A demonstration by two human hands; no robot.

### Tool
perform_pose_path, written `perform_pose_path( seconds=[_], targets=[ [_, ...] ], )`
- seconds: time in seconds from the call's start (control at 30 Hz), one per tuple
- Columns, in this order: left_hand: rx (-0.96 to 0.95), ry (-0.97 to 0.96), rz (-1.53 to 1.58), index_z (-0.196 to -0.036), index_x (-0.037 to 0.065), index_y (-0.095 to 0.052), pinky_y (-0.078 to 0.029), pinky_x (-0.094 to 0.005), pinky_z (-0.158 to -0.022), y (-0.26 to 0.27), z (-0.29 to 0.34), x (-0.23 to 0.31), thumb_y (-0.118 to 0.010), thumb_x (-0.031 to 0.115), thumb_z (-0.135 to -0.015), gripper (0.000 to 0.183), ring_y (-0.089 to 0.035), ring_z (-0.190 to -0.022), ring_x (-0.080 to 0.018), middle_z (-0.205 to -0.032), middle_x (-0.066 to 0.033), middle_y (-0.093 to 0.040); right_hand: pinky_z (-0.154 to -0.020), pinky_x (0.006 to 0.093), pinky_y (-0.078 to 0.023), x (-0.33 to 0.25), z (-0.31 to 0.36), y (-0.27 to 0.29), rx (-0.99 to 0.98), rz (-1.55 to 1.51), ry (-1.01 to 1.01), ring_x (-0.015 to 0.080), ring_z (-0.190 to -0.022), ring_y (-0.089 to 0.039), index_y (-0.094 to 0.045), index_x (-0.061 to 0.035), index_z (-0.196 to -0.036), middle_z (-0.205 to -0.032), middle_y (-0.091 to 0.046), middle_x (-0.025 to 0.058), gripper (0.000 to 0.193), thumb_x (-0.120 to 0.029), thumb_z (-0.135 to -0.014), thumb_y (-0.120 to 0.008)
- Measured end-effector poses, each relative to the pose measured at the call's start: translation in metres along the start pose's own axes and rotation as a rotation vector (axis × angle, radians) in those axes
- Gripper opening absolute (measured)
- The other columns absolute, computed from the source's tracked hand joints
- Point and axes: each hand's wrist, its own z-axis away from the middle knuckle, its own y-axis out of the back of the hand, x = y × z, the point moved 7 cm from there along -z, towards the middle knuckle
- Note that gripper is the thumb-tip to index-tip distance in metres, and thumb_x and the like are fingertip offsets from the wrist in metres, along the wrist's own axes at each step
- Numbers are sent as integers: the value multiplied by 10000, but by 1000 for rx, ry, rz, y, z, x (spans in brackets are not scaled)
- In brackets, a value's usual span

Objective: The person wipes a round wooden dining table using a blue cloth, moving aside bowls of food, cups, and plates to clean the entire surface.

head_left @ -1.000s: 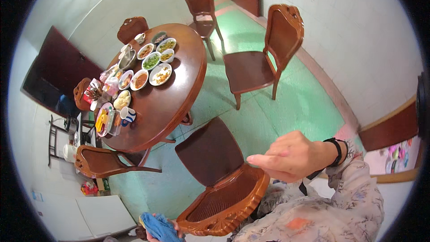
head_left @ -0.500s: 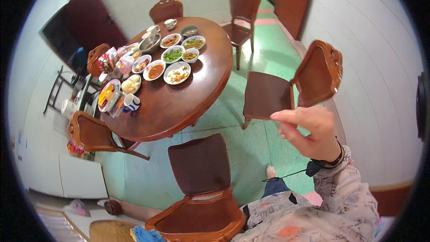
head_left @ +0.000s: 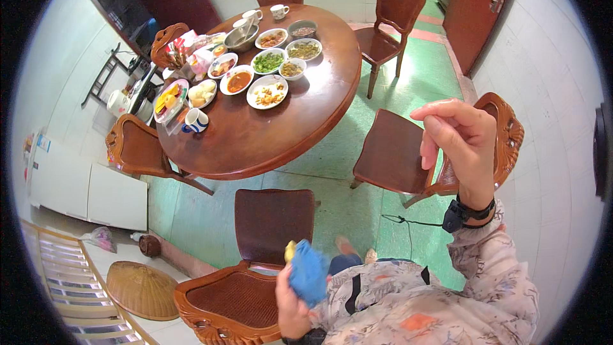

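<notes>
My left hand (head_left: 292,310) is low in the view, beside the nearest chair's back. It is closed around a crumpled blue cloth (head_left: 309,273), with a small yellow piece (head_left: 290,251) showing at its top. Up on the right, my right hand (head_left: 461,137) hangs in the air in front of a chair (head_left: 393,153). Its fingers are loosely bent and apart, with nothing visible in them. A black band with a cord (head_left: 454,216) circles that wrist. Nearest my left hand stands a carved wooden chair (head_left: 274,223) with a dark seat.
Ahead is a round wooden table (head_left: 300,131) bearing several dishes, a white-and-blue mug (head_left: 195,120) and a metal bowl (head_left: 241,38). More chairs surround it. A woven conical hat (head_left: 142,289) and a slatted rack (head_left: 83,287) are at lower left. A door (head_left: 476,19) stands at far right.
My left hand has come into view gripping the blue cloth, which was low at the bottom edge before. My right hand has turned more upright, its fingers loosening. The view has shifted.
</notes>
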Motion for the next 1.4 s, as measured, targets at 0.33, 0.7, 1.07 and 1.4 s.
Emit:
perform_pose_path(
  seconds=[0.33,0.7,1.07,1.4],
  targets=[
    [-258,-194,12,-1310,28,-373,-386,-395,-976,-48,-165,53,-400,159,-862,467,-488,-1143,-256,-1256,-128,-481,-426,179,-398,39,-118,-2,-49,128,112,65,-470,-529,-636,24,-936,-576,-551,19,164,-39,-880,-494],
    [666,-931,-1041,-1250,-6,-396,-399,-389,-903,-7,-332,197,-610,184,-845,496,-522,-1020,-296,-1128,-185,-512,-408,185,-391,77,-244,-18,-42,219,142,77,-448,-524,-633,28,-951,-584,-558,41,161,-56,-889,-511],
    [549,-604,-1592,-1286,45,-359,-466,-454,-779,-43,-386,180,-703,136,-736,655,-547,-903,-431,-1057,-253,-449,-406,179,-389,106,-279,-31,-108,272,67,60,-454,-529,-638,15,-933,-579,-563,25,154,-59,-897,-507],
    [265,-587,-1583,-1318,28,-342,-466,-457,-772,-89,-407,139,-726,309,-722,763,-539,-892,-445,-1029,-289,-454,-423,183,-422,110,-327,-55,-200,234,127,56,-470,-533,-635,22,-934,-578,-558,11,144,-39,-887,-514]
  ],
)
